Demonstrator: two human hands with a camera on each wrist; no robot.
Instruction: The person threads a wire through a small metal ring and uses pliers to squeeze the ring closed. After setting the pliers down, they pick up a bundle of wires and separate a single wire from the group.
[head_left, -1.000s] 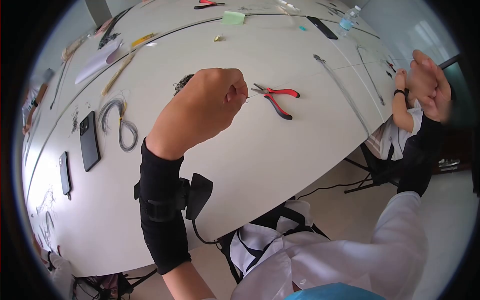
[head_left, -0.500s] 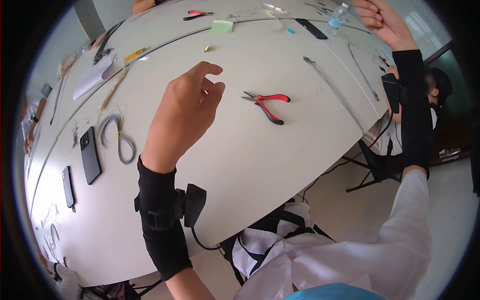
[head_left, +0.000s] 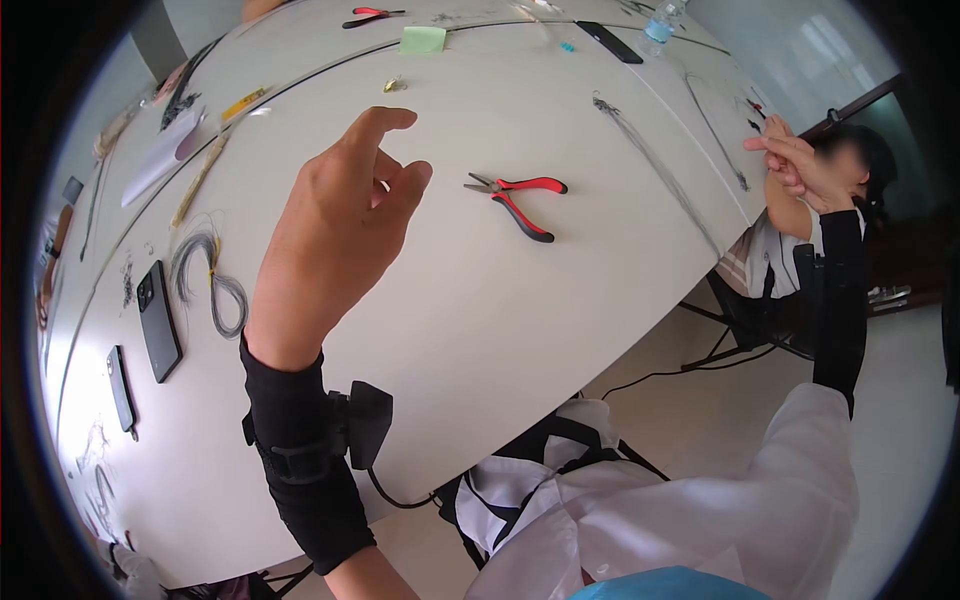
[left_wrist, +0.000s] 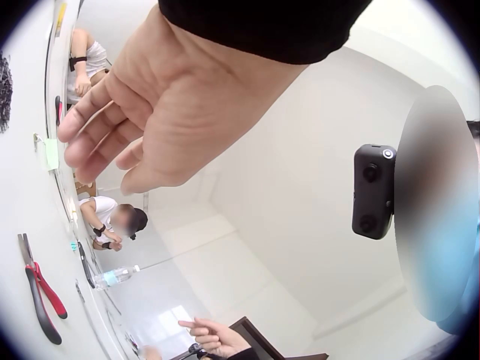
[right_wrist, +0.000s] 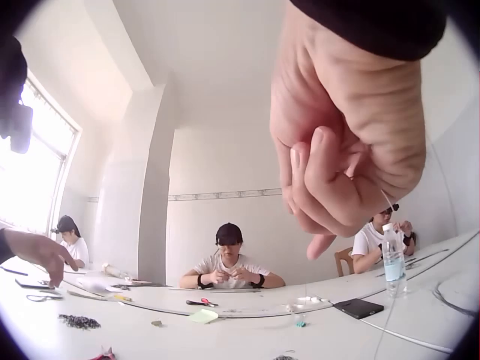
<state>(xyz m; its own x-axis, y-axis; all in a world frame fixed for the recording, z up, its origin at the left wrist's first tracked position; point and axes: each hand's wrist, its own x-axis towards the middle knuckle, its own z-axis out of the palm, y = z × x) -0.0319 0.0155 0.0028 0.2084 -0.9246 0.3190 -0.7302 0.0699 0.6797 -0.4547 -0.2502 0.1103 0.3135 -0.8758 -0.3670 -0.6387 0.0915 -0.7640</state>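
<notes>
My left hand (head_left: 335, 225) hovers over the table, thumb and forefinger apart with nothing between them; in the left wrist view its fingers (left_wrist: 94, 139) are loosely extended. Red-and-black pliers (head_left: 515, 200) lie on the table to its right, handles spread. Out to the right, my right hand (head_left: 805, 170) is raised beyond the table edge, its forefinger pointing out. The right wrist view has its other fingers curled in, with a thin wire (right_wrist: 386, 322) trailing down from the hand. A dark heap of small wire pieces (right_wrist: 79, 322) is hidden behind my left hand in the head view.
A looped wire bundle (head_left: 228, 300) and two phones (head_left: 160, 325) lie at left. Long wire strands (head_left: 655, 170) stretch across the right side. Farther back are a green note (head_left: 423, 40), another phone (head_left: 610, 42) and a water bottle (head_left: 660, 28). Another person (head_left: 790, 215) sits at right.
My left hand has opened from a pinch on a thin wire and drawn back left. My right hand rose at the far right, then came down again. The pliers have stayed on the table.
</notes>
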